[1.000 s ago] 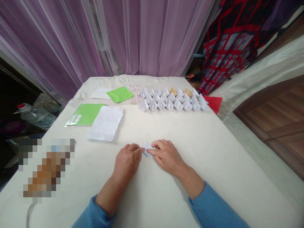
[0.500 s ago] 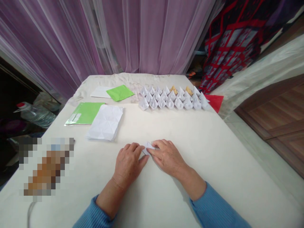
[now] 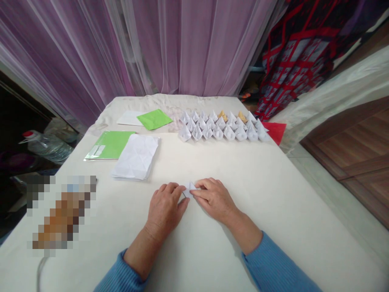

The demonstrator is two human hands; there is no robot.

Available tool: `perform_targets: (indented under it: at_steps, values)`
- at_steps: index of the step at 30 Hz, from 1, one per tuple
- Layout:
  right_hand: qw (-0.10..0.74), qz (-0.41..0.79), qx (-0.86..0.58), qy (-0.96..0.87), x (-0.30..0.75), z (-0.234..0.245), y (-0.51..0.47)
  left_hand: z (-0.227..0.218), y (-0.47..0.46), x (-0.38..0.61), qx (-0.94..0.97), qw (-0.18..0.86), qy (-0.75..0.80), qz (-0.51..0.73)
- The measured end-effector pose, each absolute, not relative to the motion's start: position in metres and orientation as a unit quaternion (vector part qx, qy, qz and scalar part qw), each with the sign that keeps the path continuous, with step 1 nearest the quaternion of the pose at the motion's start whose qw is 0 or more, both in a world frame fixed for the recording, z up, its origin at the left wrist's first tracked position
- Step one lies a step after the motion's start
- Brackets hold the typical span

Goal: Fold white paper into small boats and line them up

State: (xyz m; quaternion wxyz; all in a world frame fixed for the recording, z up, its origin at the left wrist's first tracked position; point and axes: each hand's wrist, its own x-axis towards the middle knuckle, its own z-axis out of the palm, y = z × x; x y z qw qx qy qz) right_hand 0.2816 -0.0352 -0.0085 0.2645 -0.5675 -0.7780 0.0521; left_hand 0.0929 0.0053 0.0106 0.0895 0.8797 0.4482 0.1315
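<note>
Near the middle of the tabletop [image 3: 243, 174], a small folded white paper [image 3: 188, 192] is pinched at its left side by the left hand [image 3: 165, 205] and at its right by the right hand [image 3: 214, 200]; both grips closed on it. Leftward, a green paper pack [image 3: 111, 144] is partly covered by a white paper stack [image 3: 135, 157]. Farther back, pointed paper pieces [image 3: 218, 132], mostly white, two yellow, are lined up in rows.
</note>
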Motion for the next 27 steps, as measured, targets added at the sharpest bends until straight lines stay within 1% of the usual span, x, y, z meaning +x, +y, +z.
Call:
perform_targets:
  at_steps: [7,11,18,27]
  values:
    - [0.260,0.049,-0.573,-0.776,0.2793,-0.0064,-0.0352,0.0094,0.0054,0.0910,0.875,0.109,0.449,0.146]
    - [0.273,0.043,-0.574,-0.771,0.2789,-0.0105,-0.0350,0.0069,0.0086,0.0876,0.879,0.125,0.431,0.160]
    - [0.298,0.052,-0.585,-0.753,0.2772,-0.0159,-0.0343,0.0059,0.0142,0.0851,0.879,0.124,0.428,0.171]
    - [0.302,0.049,-0.588,-0.749,0.2761,-0.0131,-0.0349,0.0064,0.0139,0.0859,0.880,0.129,0.424,0.170]
